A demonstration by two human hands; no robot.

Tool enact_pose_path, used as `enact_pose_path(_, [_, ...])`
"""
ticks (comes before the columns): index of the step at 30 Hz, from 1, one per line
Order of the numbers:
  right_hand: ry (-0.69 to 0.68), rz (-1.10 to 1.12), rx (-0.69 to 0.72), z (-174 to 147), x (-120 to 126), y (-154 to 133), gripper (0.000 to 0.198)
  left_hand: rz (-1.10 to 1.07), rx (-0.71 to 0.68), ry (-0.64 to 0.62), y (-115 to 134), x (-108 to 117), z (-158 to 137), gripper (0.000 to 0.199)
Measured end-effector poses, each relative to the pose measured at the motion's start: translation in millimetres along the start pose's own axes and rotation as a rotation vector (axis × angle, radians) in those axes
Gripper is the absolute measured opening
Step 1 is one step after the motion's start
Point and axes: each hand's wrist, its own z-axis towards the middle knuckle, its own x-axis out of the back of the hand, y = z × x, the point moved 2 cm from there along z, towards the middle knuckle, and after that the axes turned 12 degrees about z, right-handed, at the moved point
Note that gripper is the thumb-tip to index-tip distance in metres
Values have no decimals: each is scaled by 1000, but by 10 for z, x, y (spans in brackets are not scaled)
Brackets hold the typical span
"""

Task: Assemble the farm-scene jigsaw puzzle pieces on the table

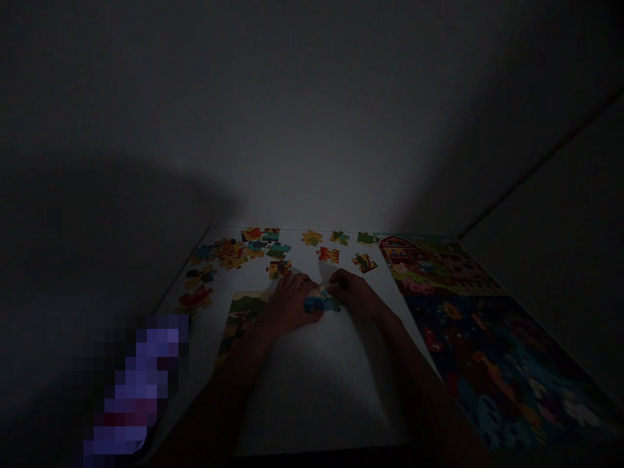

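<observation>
Blue-green puzzle pieces point(333, 303) lie flat on the pale table point(312, 396), between the left hand point(291, 303), its thumb parted from its fingers about the left piece, and the right hand point(353, 292), fingers curled by their far right edge; whether either pinches cannot be told (light too dim). Judged light and stiff, probably card, with tabs liable to bend; best taken by opposite edges, clear of the tabs.
</observation>
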Motion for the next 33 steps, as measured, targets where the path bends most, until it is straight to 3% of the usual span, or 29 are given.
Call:
enact_pose_path(12, [25,-326,35,-61,-29,-80,16,0,-31,-10,4,-14,-22,58])
enact_pose_path(19, [16,-346,36,-46,-12,-55,12,29,-20,-4,15,-50,-4,55])
enact_pose_path(28, [14,-186,93,35,-30,26,14,47,-34,26,68,-62,7,53])
enact_pose_path(30, [101,-123,122,75,36,44,16,46,-27,34,77,-67,15,52])
enact_pose_path(33, [411,-129,133,115,252,122,20,43,-19,44,70,-75,20,48])
